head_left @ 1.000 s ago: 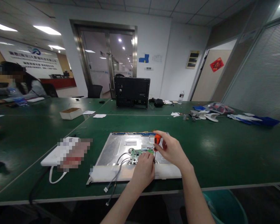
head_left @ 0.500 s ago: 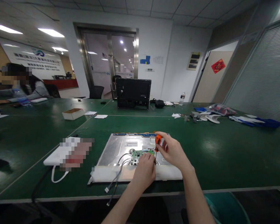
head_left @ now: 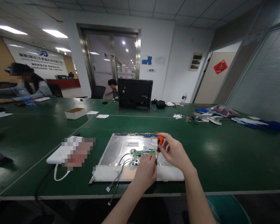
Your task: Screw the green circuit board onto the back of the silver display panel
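A silvery display panel [head_left: 118,149] lies flat on the green table, its back facing up. On its middle sits a green circuit board [head_left: 136,157], with thin cables [head_left: 121,171] trailing off to the lower left. My right hand [head_left: 176,152] grips an orange and black screwdriver [head_left: 160,143] by its handle, held nearly upright with the shaft pointing down at the board's right edge. My left hand [head_left: 146,168] is on the board, fingers bent and pressed together close to the screwdriver's tip. Whatever the left fingertips pinch is hidden.
Left of the panel lies a white device [head_left: 58,154] with a cable, partly blurred out. Farther back are an open box [head_left: 75,114], a black monitor [head_left: 135,93], a bottle [head_left: 183,99] and piled bags [head_left: 221,110]. A person [head_left: 35,82] sits at the far left.
The whole view has shifted slightly, so things appear a little farther right. The screwdriver handle leans slightly more to the right. A person's head now shows beside the monitor. Both hands stay at the board.
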Tool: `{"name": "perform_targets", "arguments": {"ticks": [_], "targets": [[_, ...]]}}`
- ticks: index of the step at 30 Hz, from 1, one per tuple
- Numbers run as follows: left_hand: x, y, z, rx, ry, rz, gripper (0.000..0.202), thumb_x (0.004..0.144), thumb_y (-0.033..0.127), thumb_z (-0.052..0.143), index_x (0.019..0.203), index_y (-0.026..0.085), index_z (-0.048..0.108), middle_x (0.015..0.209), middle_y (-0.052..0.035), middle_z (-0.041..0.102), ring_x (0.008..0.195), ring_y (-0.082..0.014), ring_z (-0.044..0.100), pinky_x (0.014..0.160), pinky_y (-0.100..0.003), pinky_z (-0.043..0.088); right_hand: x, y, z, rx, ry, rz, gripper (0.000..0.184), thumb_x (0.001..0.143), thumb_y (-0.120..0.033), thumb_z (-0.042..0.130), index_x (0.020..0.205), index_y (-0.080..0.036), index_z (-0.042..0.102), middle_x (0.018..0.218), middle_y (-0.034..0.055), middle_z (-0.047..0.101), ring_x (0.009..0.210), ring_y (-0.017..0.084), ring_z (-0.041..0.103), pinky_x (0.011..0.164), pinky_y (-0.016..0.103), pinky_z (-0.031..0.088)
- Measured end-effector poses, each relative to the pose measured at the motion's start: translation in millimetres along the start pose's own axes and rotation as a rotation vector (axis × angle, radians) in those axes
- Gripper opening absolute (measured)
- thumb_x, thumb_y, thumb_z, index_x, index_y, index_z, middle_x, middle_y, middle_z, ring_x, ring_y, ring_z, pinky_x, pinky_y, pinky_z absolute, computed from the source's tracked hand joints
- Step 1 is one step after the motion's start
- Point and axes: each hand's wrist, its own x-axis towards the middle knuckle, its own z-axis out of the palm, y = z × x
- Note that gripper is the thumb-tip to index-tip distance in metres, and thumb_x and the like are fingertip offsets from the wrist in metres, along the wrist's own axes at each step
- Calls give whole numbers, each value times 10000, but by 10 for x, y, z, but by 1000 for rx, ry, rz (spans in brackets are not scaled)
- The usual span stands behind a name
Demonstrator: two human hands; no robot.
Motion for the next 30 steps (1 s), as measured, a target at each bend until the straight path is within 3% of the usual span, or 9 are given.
{"name": "perform_targets", "arguments": {"ticks": [4,12,21,30], "targets": [[-6,2,-2,-3,-6,0,161,820,61,454,910,185,505,970,-68,542,956,-241,489,874,-371,407,-8,30,14,-19,28,2,367,854,-238,547,1213,-230,472,846,-2,613,609,124,557,629,269,454],[-14,8,-11,-14,1,1,156,825,60,452,903,186,501,972,-66,536,955,-238,488,877,-370,407,16,52,10,-93,42,-58,303,892,-320,547,1180,-237,508,996,43,614,658,137,554,656,288,463],[-8,2,-14,-15,-8,3,151,822,67,449,903,182,504,973,-72,539,958,-240,488,876,-372,407,-15,27,-2,-13,-4,-13,469,833,-169,524,1289,-249,443,1060,40,623,677,130,583,668,299,487],[-14,-4,1,-15,-10,0,151,828,66,448,899,189,499,973,-66,532,955,-237,489,872,-374,400,2,48,7,-31,20,-29,397,871,-247,547,1259,-239,463,1012,40,625,633,128,555,654,301,479]]}}
